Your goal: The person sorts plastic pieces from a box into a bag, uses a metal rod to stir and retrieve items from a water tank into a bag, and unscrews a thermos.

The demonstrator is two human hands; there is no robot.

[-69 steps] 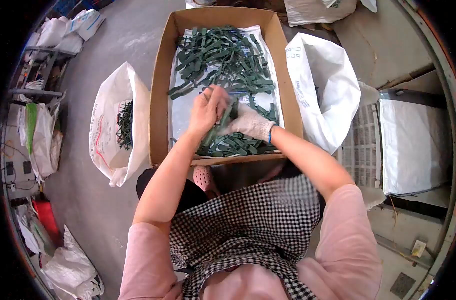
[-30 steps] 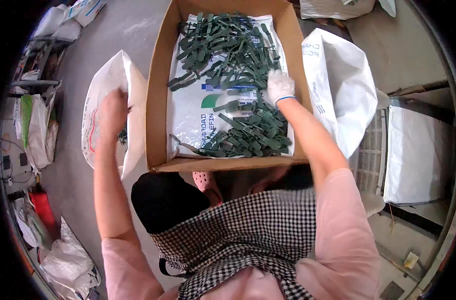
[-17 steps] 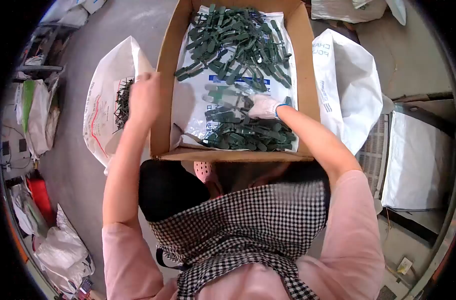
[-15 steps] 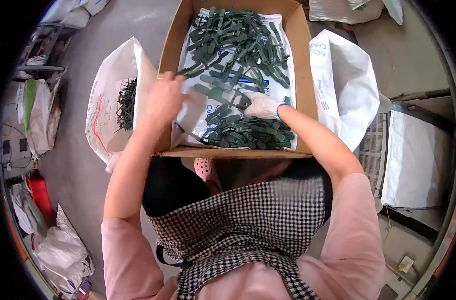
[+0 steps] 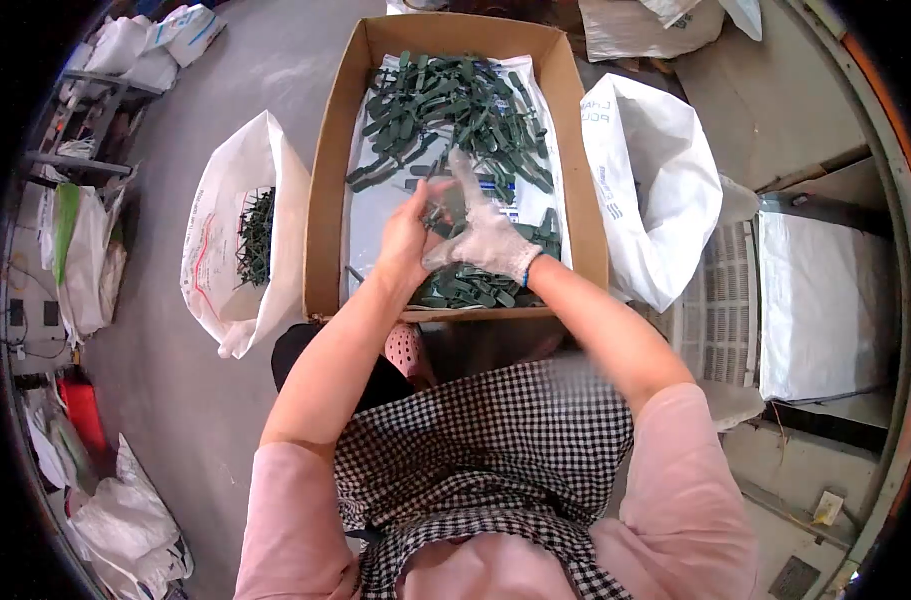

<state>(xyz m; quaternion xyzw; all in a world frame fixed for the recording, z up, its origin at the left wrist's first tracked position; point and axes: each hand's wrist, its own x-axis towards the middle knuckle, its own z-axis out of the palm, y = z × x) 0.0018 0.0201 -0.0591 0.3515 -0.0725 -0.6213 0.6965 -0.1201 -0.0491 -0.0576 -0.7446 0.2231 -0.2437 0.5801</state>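
Note:
Inside the cardboard box, my left hand is bare, its fingers bent around a dark green plastic piece, partly blurred. Close beside it on the right, my right hand wears a pale work glove. Its forefinger stretches up and its thumb is spread to the left, with green pieces showing between the two hands. Below my hands lies a small pile of flat green plastic pieces. A larger heap of the same pieces covers the box's far end, on white printed plastic sheeting.
The cardboard box has upright walls. To its left stands a white sack holding thin dark green plastic scraps. An open white sack stands to the right, near a grey slatted crate. More sacks lie at far left.
My left hand has moved right from the box's left wall to meet my gloved hand. My right hand has shifted left and its fingers have spread. The view has moved slightly.

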